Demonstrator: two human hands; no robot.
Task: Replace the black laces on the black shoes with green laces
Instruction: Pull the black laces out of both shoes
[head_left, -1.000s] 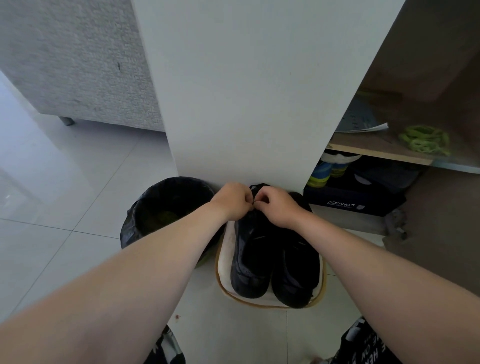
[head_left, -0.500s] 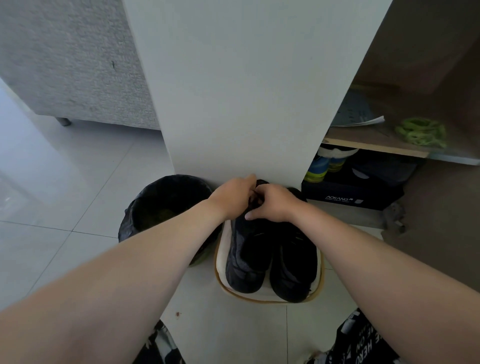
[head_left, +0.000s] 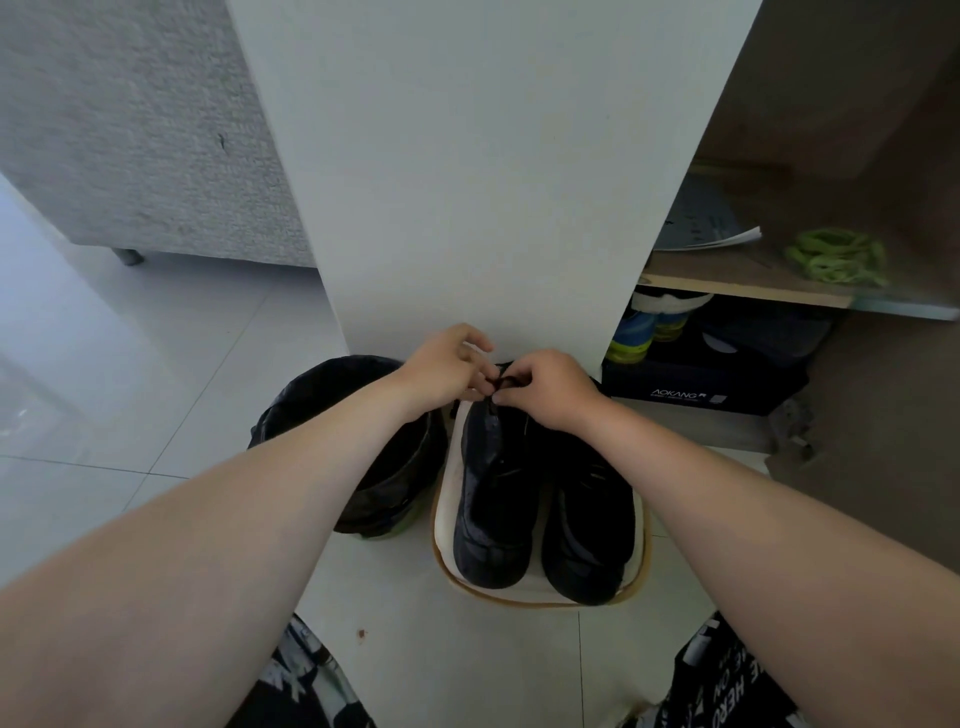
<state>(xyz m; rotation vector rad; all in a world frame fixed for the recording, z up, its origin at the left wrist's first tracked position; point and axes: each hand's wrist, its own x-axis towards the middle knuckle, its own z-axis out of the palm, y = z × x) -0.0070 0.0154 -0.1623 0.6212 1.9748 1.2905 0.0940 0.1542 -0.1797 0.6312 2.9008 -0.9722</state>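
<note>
Two black shoes stand side by side on a small white mat (head_left: 540, 592) with a tan rim, toes toward me. The left shoe (head_left: 493, 499) has its far end between my hands. My left hand (head_left: 447, 366) and my right hand (head_left: 545, 387) meet over its top, and both pinch the black lace (head_left: 503, 383) there. The right shoe (head_left: 589, 519) lies untouched, partly under my right wrist. A bundle of green laces (head_left: 836, 255) lies on the wooden shelf (head_left: 748, 291) at the right.
A bin lined with a black bag (head_left: 358, 447) stands just left of the mat. A white panel (head_left: 493, 171) rises right behind the shoes. Under the shelf sit a dark shoebox (head_left: 696, 384) and colourful sneakers (head_left: 641, 327). A grey sofa (head_left: 135, 135) is at far left.
My hands stayed on the top of the left shoe. The fingers have shifted from a closed press to pinching a lace loop between them; my left fingers have spread a little.
</note>
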